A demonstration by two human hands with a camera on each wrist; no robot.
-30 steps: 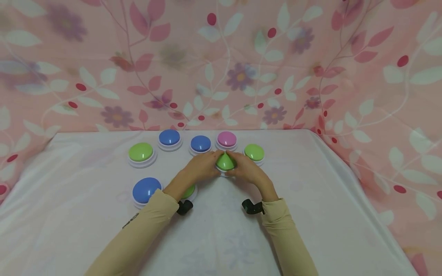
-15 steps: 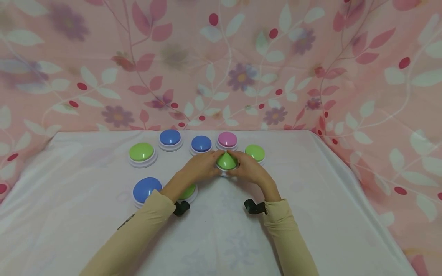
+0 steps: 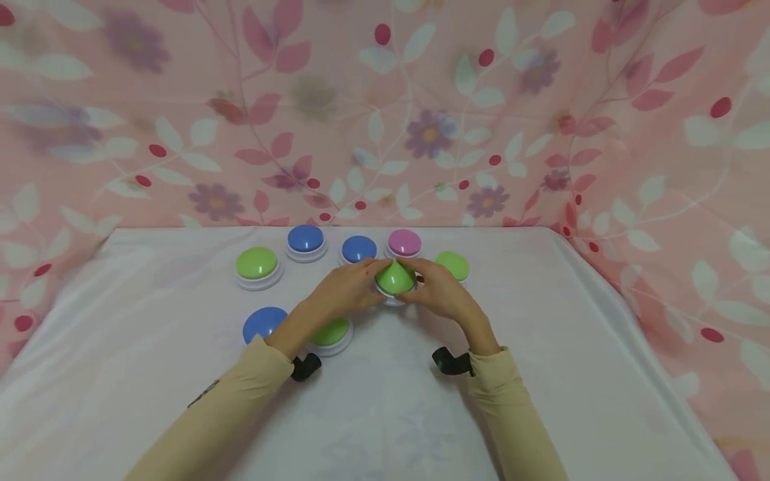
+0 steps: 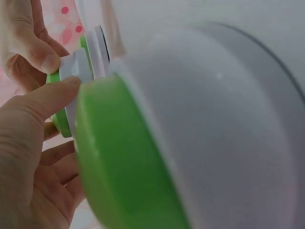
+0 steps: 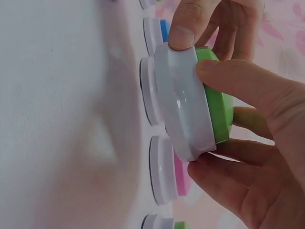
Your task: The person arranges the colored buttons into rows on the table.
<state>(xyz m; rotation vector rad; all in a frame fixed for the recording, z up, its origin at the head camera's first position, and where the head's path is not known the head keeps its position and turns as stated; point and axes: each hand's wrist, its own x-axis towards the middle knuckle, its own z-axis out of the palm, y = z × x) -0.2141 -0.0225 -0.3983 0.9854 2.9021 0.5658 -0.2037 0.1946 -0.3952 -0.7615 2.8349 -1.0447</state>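
Note:
A push button with a green domed top and white base (image 3: 395, 279) is held between both hands in the middle of the head view. My left hand (image 3: 351, 288) grips its left side, thumb at the near rim and fingers round the far side. Opposite it, my right hand (image 3: 442, 290) grips the right side in the same way. In the right wrist view the button (image 5: 186, 102) is tilted edge-on, with a thumb of each hand on it. Just behind the hands are a blue button (image 3: 359, 248), a pink button (image 3: 404, 242) and a green button (image 3: 452, 264).
Under my left wrist lies another green button (image 3: 329, 332), partly covered, with a large blue button (image 3: 265, 325) beside it. Further back on the left are a green button (image 3: 257, 263) and a blue button (image 3: 305, 238). A white cloth (image 3: 385, 414) covers the table; a floral curtain (image 3: 337, 100) hangs behind.
The held button has shifted slightly left relative to the pink one. My left forearm has swung outward, uncovering more of the green button beneath it. The head view has turned a little left.

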